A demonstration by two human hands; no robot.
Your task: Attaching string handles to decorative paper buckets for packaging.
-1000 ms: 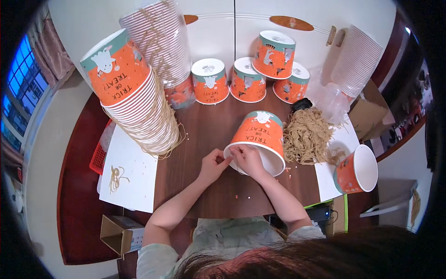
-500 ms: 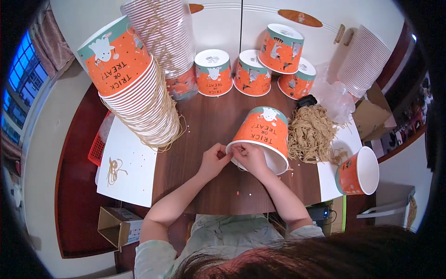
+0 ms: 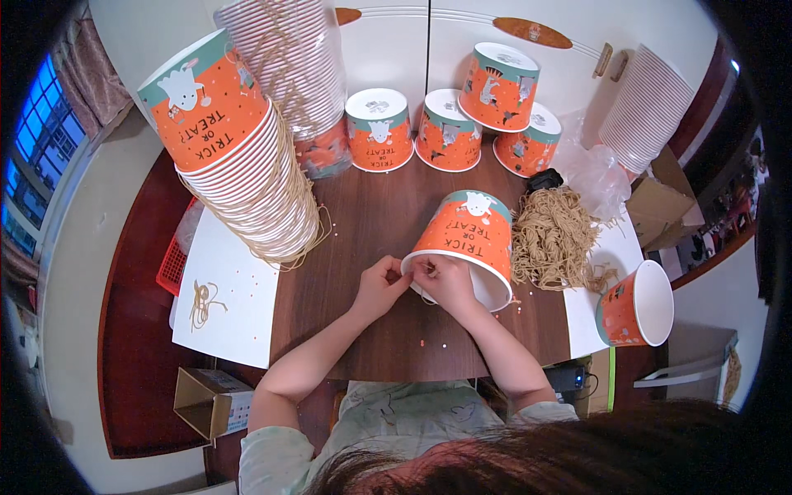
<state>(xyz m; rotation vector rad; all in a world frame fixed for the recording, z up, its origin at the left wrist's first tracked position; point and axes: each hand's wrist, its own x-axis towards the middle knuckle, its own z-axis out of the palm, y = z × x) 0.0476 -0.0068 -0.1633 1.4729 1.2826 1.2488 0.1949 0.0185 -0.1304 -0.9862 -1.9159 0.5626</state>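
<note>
An orange paper bucket [image 3: 462,239] with a green band and white ghost print lies tipped on the brown table, its white-rimmed mouth toward me. At the left side of that rim my left hand [image 3: 383,285] is closed, fingertips pinched together on the outside; what they hold is too small to make out. My right hand [image 3: 445,282] reaches just inside the mouth, its fingers pinched at the same spot of the rim. A bit of thin tan cord [image 3: 426,299] shows below the right hand. The fingertips partly hide the rim there.
A tall leaning stack of buckets [image 3: 235,165] with cords stands left. Upturned buckets [image 3: 379,132] line the back. A heap of tan cord [image 3: 554,239] lies right of the tipped bucket, and a single bucket [image 3: 635,307] rests at the right edge. Loose cord [image 3: 204,304] lies left.
Almost nothing differs. Both hands stay at the bucket's rim, with only a slight shift of the right fingers.
</note>
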